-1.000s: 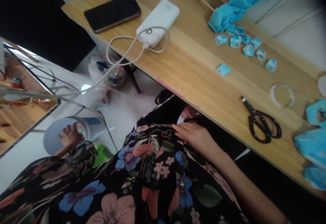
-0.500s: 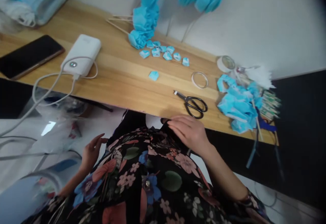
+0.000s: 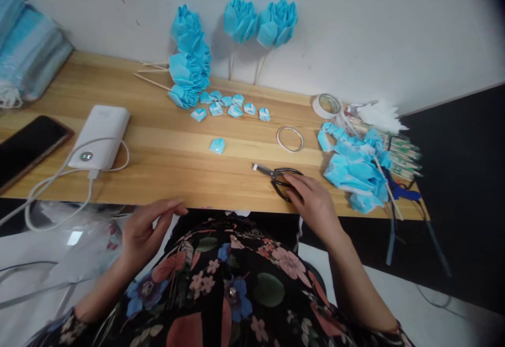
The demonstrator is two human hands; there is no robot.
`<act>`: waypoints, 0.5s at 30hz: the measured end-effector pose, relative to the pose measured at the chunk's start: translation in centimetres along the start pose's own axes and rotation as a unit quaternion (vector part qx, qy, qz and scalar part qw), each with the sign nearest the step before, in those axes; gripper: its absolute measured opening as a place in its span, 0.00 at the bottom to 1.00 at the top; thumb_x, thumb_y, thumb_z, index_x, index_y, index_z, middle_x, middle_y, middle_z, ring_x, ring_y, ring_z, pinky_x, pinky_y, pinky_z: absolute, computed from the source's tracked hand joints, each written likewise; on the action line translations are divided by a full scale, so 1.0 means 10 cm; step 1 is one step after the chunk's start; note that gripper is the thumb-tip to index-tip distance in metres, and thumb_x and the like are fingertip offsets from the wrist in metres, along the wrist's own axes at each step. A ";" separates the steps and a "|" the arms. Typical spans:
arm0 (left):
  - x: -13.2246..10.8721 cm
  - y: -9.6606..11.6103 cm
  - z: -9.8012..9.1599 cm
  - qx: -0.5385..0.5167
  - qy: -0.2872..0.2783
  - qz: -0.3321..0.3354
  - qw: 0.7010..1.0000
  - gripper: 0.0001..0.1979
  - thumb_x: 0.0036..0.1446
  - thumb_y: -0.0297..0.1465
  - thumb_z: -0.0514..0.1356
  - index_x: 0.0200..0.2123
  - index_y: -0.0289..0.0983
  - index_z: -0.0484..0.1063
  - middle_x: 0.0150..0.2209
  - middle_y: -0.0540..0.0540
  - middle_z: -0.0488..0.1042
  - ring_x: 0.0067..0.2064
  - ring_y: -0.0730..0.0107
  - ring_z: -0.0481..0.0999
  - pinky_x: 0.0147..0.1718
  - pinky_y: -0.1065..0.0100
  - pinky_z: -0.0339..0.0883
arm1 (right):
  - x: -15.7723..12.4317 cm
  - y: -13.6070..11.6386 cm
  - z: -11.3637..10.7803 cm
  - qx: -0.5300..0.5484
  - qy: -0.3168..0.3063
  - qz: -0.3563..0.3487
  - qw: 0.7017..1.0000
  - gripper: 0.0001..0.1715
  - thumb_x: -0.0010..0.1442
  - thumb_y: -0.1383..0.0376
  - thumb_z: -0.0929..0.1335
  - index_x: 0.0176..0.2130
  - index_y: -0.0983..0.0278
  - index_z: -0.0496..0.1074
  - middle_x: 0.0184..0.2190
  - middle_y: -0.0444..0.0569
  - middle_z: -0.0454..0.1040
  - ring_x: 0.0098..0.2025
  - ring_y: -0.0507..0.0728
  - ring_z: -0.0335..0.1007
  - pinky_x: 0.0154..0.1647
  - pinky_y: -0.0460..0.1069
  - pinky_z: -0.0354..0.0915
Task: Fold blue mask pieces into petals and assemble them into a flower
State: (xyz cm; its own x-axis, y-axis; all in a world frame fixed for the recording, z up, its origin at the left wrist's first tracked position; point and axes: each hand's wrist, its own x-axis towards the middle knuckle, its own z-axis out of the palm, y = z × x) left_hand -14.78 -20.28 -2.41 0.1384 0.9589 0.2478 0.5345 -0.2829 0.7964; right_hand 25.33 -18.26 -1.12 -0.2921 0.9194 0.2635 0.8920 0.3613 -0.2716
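My right hand [image 3: 313, 204] rests on the black handles of the scissors [image 3: 272, 174] lying on the wooden table [image 3: 165, 147], its fingers curled over them. My left hand [image 3: 145, 230] hovers just below the table's front edge, fingers loosely spread and holding nothing. A single small folded blue piece [image 3: 217, 145] lies mid-table, and a row of several more blue pieces [image 3: 232, 106] sits behind it. A heap of blue folded material [image 3: 353, 165] lies right of the scissors.
Blue paper flowers on sticks [image 3: 240, 21] lean on the wall. A white power bank [image 3: 100, 136] with its cable and a dark phone [image 3: 27, 147] lie at the left. Two tape rolls [image 3: 290, 138] [image 3: 327, 106] sit right of centre. Stacked blue masks [image 3: 27, 58] fill the far left.
The view swung up from the floor to the table. My right hand rose from my lap onto the scissors. My left hand came up from the bin by the floor to the table edge.
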 end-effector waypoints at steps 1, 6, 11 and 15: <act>0.13 0.04 0.00 -0.008 0.007 0.048 0.999 0.11 0.65 0.27 0.58 0.46 0.43 0.78 0.34 0.50 0.84 0.38 0.68 0.84 0.43 0.66 0.77 | 0.02 0.00 0.01 -0.002 0.000 0.001 1.000 0.21 0.69 0.68 0.64 0.59 0.62 0.73 0.51 0.56 0.80 0.51 0.65 0.76 0.50 0.62 0.75; 0.72 0.29 0.07 -0.036 -0.025 0.197 0.979 0.17 0.63 0.19 0.57 0.50 0.42 0.76 0.35 0.49 0.83 0.38 0.71 0.82 0.40 0.69 0.75 | 0.17 -0.15 0.09 -0.035 0.015 0.031 0.999 0.18 0.67 0.69 0.66 0.55 0.66 0.76 0.44 0.58 0.81 0.44 0.64 0.77 0.44 0.59 0.76; 1.14 0.60 0.29 -0.057 -0.083 0.297 0.949 0.16 0.63 0.19 0.57 0.51 0.38 0.75 0.36 0.47 0.83 0.37 0.71 0.81 0.38 0.69 0.73 | 0.33 -0.32 0.17 -0.035 0.003 0.098 0.995 0.19 0.67 0.69 0.65 0.55 0.65 0.76 0.45 0.57 0.81 0.45 0.63 0.77 0.46 0.57 0.75; 1.36 0.80 0.46 -0.012 -0.129 0.335 0.933 0.11 0.66 0.25 0.57 0.47 0.37 0.78 0.34 0.46 0.83 0.35 0.69 0.81 0.35 0.69 0.71 | 0.41 -0.15 0.03 -0.007 0.034 0.094 0.995 0.19 0.71 0.62 0.63 0.54 0.65 0.76 0.47 0.58 0.81 0.49 0.63 0.77 0.52 0.57 0.72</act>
State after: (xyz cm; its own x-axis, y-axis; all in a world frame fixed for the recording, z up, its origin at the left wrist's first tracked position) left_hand -4.75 -9.39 4.82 0.6334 0.5391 0.5552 0.2377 -0.8183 0.5233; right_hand 22.70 -15.01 0.13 -0.0967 0.9577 0.2712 0.9335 0.1818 -0.3091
